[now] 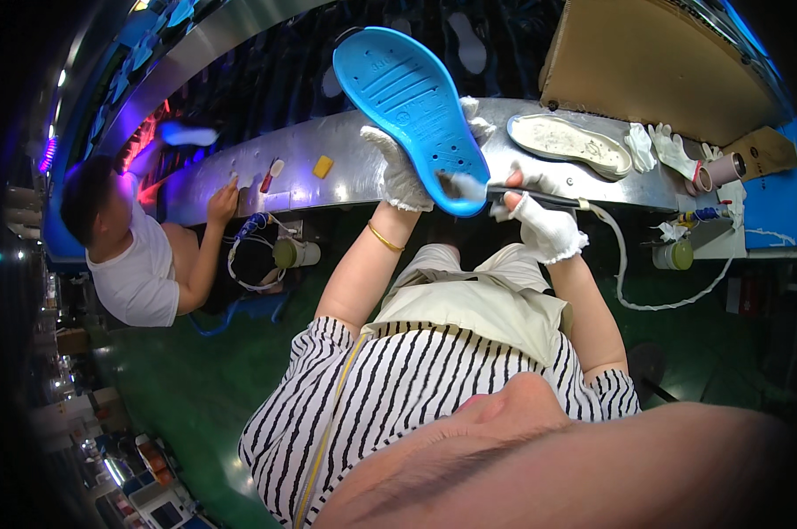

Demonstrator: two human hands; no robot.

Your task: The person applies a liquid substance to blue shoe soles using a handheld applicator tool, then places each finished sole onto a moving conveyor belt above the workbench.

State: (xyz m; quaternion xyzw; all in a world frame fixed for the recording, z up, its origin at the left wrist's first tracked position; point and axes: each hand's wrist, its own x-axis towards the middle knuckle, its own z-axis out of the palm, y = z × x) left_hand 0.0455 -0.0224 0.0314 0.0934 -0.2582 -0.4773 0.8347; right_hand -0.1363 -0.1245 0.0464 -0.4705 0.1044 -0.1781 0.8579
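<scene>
A blue shoe sole [407, 106] is tilted up above the metal ledge, its patterned face showing, with several small holes near the lower end. My left hand [397, 172], in a white knitted glove, grips it from beneath and at its sides; some fingers are hidden behind it. My right hand [547, 227], in a white glove with bare fingertips, is closed around the dark handle of a brush [553, 199]. Its bristles, blurred by motion, lie over the sole's lower end. From the handle a pale hose [624, 284] loops down to the right.
On the metal ledge [275, 150] lie a whitish shoe sole [568, 143], white gloves [674, 152] and a yellow block [324, 167]. A cardboard box [659, 70] stands at the back right. Green-lidded pots [674, 256] hang below the ledge. A co-worker [143, 264] sits at the left.
</scene>
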